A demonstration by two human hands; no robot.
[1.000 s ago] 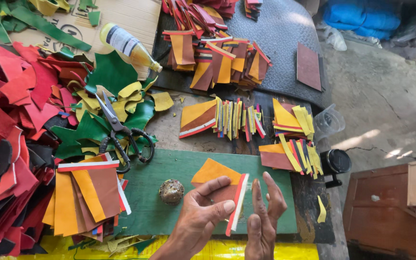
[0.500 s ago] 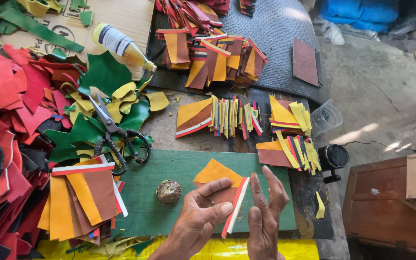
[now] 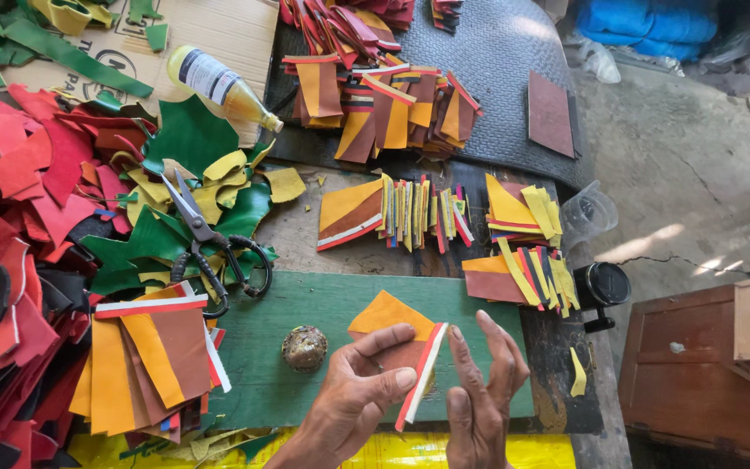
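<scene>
The left hand (image 3: 353,399) pinches an orange-and-brown leather patch with a red-white edge strip (image 3: 397,343) over the green board (image 3: 305,308). The right hand (image 3: 479,391), flat and released, touches the strip's edge. A round brass weight (image 3: 305,348) sits just left of the patch.

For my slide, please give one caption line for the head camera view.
Left hand and right hand hold a layered leather piece above a green board, scissors nearby.

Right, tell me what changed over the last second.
Little: the left hand keeps pinching the orange, brown and red-white patch, and the right hand has closed in against its striped edge. Scissors, round brass weight and stacks stayed put.
</scene>
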